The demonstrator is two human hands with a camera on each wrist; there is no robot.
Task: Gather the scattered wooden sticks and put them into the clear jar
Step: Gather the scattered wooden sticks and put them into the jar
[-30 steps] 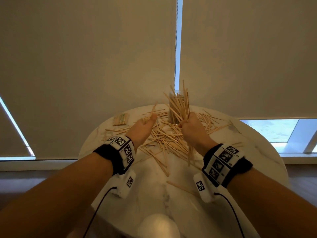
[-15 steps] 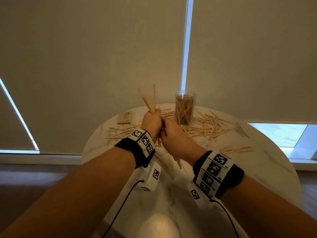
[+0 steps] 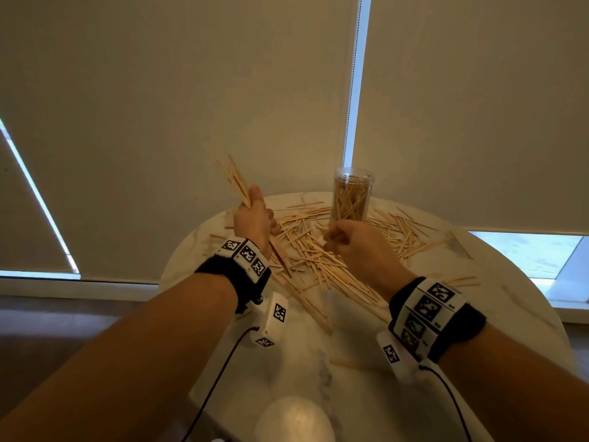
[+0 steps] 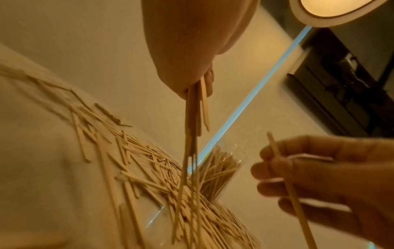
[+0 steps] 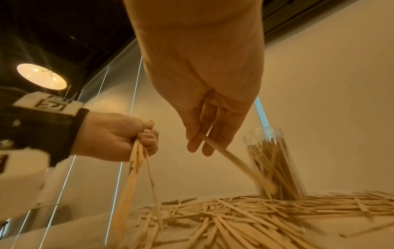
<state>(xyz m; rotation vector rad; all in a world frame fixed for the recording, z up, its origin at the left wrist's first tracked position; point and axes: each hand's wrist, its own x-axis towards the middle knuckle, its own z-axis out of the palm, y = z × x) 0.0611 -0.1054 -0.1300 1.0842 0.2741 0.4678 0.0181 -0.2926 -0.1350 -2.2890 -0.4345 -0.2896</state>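
Many loose sticks (image 3: 306, 250) ring the clear jar (image 3: 350, 196) on the table (image 3: 478, 314).

In the head view the right hand (image 3: 353, 247) turns its back, hiding its single stick (image 5: 234, 160) (plain from both wrists). The bundle (image 4: 192, 134) blurs toward the table (image 3: 478, 314), whose near edge is cut off.

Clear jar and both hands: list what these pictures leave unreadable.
- Clear jar: its base is hidden by the right hand in the head view.
- Left hand: the stick count in its bundle is blurred in the left wrist view.
- Single stick: its far end is motion-blurred in the right wrist view.
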